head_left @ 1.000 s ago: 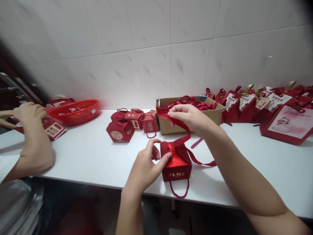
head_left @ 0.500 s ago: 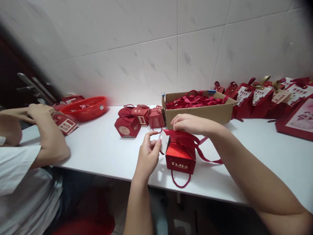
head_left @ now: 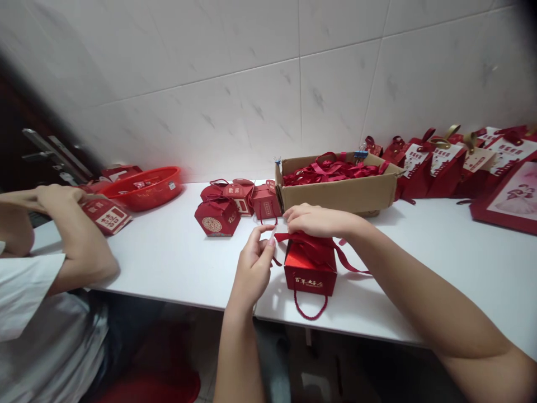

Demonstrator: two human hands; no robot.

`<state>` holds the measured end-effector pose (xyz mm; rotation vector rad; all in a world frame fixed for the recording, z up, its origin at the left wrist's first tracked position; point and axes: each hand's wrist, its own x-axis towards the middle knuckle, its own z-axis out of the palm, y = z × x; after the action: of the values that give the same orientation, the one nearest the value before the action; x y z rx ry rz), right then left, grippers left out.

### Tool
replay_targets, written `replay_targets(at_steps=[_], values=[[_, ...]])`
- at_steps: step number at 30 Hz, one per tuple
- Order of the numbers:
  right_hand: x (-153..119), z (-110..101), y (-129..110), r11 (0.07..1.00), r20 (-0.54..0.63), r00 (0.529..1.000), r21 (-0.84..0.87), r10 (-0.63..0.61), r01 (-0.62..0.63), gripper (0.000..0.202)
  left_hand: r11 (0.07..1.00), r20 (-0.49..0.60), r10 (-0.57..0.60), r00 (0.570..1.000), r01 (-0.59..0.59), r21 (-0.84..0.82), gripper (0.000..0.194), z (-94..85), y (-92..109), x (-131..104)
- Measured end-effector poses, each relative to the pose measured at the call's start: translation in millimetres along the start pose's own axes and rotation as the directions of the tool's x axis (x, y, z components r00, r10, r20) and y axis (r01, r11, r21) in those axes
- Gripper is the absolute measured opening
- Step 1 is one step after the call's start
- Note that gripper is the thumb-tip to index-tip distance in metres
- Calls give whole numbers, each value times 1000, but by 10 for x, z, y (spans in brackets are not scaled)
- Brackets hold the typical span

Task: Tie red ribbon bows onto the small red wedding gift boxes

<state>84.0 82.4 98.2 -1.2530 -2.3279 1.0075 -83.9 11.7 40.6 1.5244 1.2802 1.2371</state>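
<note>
A small shiny red gift box (head_left: 312,274) with gold characters on its front stands before me on the white table. A twisted red cord handle (head_left: 310,316) hangs down from its front. My left hand (head_left: 257,260) is at the box's left side, thumb and fingers pinching a white flap (head_left: 281,229). Across the top of the box runs a red ribbon (head_left: 348,266), its tail trailing to the right. Over the box's back top edge, my right hand (head_left: 312,220) is closed with curled fingers against the flap and ribbon; what its fingertips grip is hidden.
Behind the box stands a cardboard carton (head_left: 335,196) full of red ribbons. Several finished-looking red boxes (head_left: 218,215) sit to its left, with a red basin (head_left: 145,193) farther left. Red gift bags (head_left: 444,165) line the right. A co-worker's arm (head_left: 79,235) rests at the left.
My right hand has come down and slightly left, onto the top of the box and toward the white flap. My left hand keeps its pinch. The ribbon's tail has shifted a little left.
</note>
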Motion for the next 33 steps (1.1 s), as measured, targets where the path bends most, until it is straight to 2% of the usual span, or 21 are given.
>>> replay_targets(at_steps=[3,11,17,27,29,33], values=[[40,14,33,999,27,1000,-50,-8,9,18,1000,21,-4,1000,4,22,28,0,44,-24],[67,-25,71,1000,9,1000,3,-2,2,18,988,96,-13,995,-2,155,27,-29,161,-127],[19,-17,46,999,5,1000,36,6,-7,17,991,-38,-22,999,27,134,29,5,90,-59],[-23,-57,-18,1000,53,999,-24,-2,3,20,983,-55,141,988,-133,125,24,119,50,-6],[-53,-93,-18,1000,36,999,-19,-16,17,19,989,-71,114,991,-107,98,24,99,54,-12],[-125,-165,2,995,22,996,44,-89,88,20,999,-117,-22,993,17,-40,22,23,52,5]])
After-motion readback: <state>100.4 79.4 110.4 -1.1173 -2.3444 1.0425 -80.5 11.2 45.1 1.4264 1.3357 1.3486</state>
